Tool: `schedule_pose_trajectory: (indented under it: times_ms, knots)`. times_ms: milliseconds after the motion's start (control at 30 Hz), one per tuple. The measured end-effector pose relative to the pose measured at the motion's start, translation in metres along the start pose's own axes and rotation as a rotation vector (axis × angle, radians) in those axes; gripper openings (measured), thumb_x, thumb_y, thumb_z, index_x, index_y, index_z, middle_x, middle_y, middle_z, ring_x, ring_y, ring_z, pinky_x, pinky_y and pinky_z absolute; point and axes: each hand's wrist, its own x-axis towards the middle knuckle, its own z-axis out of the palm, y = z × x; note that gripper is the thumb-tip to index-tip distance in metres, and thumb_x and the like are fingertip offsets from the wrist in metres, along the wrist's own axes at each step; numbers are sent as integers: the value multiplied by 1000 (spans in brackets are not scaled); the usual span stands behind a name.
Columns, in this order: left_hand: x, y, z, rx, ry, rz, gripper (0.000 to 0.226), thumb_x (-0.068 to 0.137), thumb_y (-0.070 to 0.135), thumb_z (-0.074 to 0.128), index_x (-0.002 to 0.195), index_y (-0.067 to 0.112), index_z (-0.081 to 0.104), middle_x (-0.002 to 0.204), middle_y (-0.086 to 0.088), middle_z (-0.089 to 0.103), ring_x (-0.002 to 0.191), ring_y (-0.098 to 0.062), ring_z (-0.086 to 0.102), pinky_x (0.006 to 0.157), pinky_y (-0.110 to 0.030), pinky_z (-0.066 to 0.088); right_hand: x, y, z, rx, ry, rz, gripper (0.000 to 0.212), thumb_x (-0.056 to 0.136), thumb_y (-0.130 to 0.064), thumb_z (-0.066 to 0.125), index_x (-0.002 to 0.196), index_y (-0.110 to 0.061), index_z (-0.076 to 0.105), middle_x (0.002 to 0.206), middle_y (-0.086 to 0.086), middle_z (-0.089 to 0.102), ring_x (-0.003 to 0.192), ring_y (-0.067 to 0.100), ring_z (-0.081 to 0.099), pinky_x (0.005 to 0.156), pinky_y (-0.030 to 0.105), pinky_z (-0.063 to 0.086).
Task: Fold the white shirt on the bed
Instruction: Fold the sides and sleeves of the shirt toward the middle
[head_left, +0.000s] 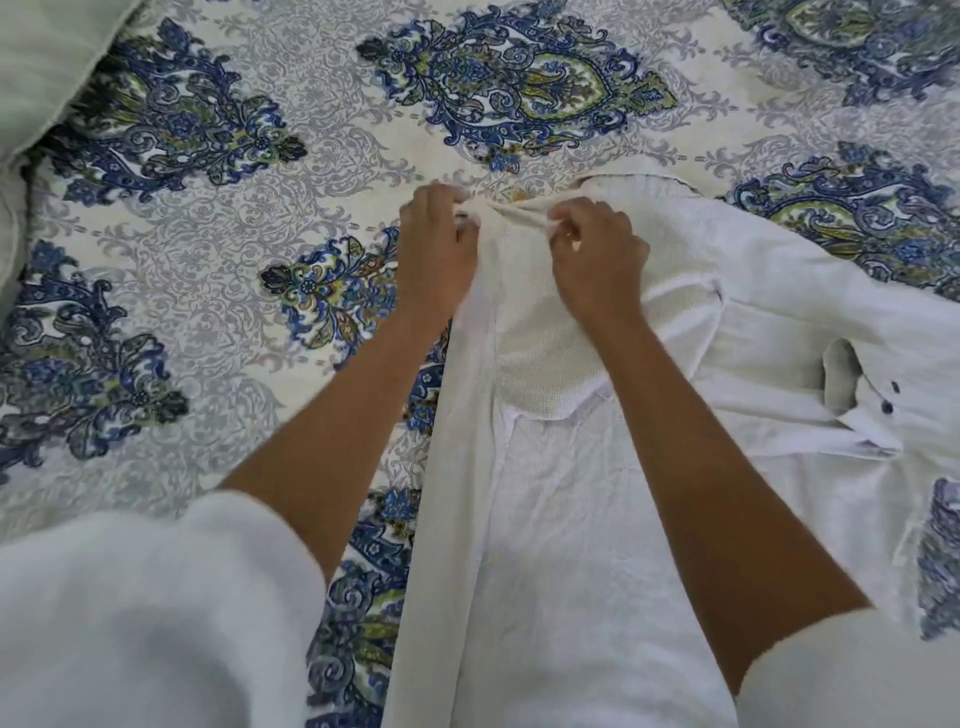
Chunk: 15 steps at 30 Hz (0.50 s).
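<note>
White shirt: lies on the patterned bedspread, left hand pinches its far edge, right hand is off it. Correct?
No. The right hand is not off it: it pinches the far edge of the white shirt too, beside the left hand, as the head view shows. The shirt does lie on the patterned bedspread.
</note>
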Motion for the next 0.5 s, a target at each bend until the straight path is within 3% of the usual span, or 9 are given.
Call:
schedule_pose_trajectory:
  times_ms: [100, 167, 267, 400, 500]
  knots:
    - [-82, -1, -8, 41, 46, 150, 34, 84, 14, 41, 111, 0, 57, 118, -19, 55, 113, -28, 41, 98, -37, 33, -52, -6, -2, 68, 22, -49, 18, 91, -13, 48, 101, -13, 63, 102, 4, 62, 98, 21, 53, 85, 32, 36]
    - [-141, -6, -14, 94, 64, 145, 35, 81, 16, 43, 109, 2, 58, 117, -19, 55, 111, -25, 37, 95, -36, 30, -88, -8, -8, 175, 21, -6, 13, 91, -13, 48, 90, -9, 60, 88, 2, 62, 82, 18, 55, 74, 30, 42]
    - [-220, -4, -20, 261, -10, 130, 32, 80, 26, 47, 107, 10, 54, 115, -14, 56, 104, -26, 39, 85, -37, 30, -132, -1, -10, 221, -134, 180, 28, 94, -27, 47, 74, -7, 51, 67, 1, 58, 65, 21, 55, 62, 31, 45]
    - [-287, -1, -18, 538, -99, 83, 38, 75, 39, 49, 101, 12, 52, 104, -10, 59, 93, -25, 42, 77, -35, 29, -169, 5, 8, 173, -474, 428, 33, 90, -43, 48, 77, -13, 55, 86, 10, 69, 80, 30, 65, 76, 41, 54]
    - [-310, 6, -19, 579, -81, -64, 32, 72, 29, 49, 98, 10, 55, 95, -9, 57, 83, -28, 53, 72, -36, 35, -180, -5, 17, 542, -528, 614, 29, 86, -35, 63, 73, -12, 51, 72, 10, 67, 63, 26, 63, 49, 28, 46]
